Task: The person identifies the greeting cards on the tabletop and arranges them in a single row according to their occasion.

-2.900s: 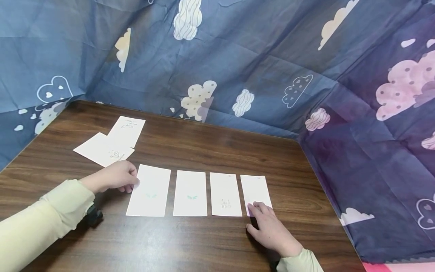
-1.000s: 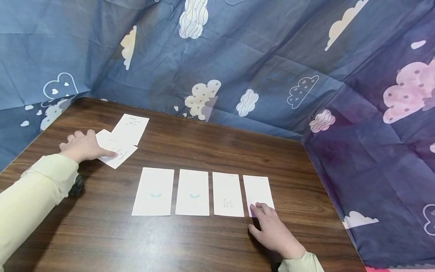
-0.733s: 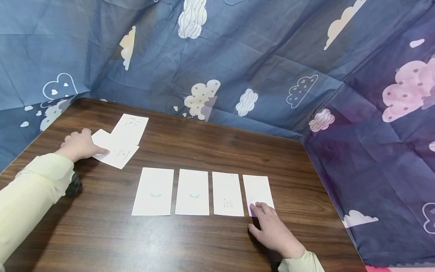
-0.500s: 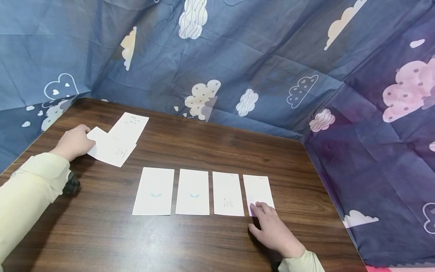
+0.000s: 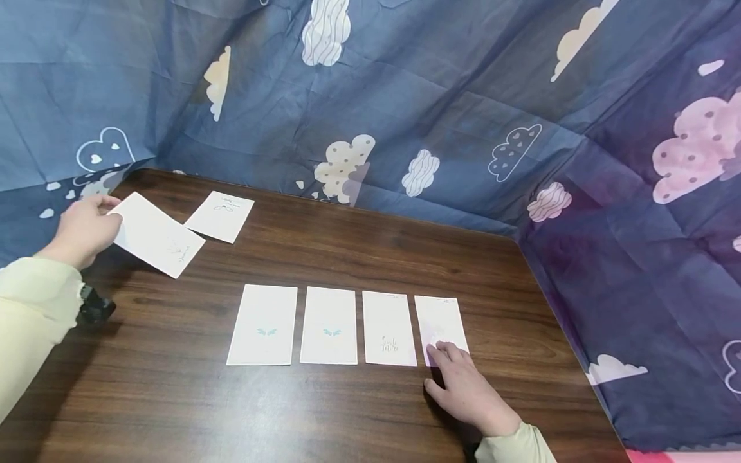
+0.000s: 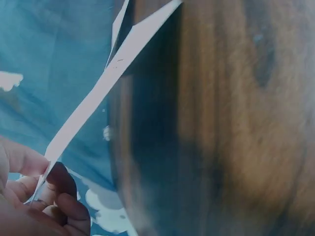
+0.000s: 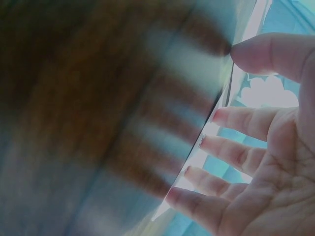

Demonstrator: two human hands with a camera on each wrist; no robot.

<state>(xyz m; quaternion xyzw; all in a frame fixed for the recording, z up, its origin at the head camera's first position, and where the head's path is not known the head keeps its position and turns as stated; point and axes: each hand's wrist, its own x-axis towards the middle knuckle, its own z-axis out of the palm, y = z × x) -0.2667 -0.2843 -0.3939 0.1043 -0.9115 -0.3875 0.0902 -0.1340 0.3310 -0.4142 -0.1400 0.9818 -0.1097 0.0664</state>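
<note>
Since the earlier frame, your left hand (image 5: 81, 229) is lifting the pinched card (image 5: 155, 235) off the far-left table (image 5: 359, 257); your right hand (image 5: 469, 389), fingers flat, is steadying the row's rightmost card (image 5: 440, 321)

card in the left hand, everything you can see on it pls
The card is a white rectangle, thin like stiff paper, with a small faint print near its lower right end, too small to read. The left hand pinches its far left end, thumb on top, fingers beneath. It is lifted off the table and tilted, free end pointing toward the row of cards. The left wrist view shows it edge-on, flat and unbent. Nothing else touches it; another card lies just beyond.
</note>
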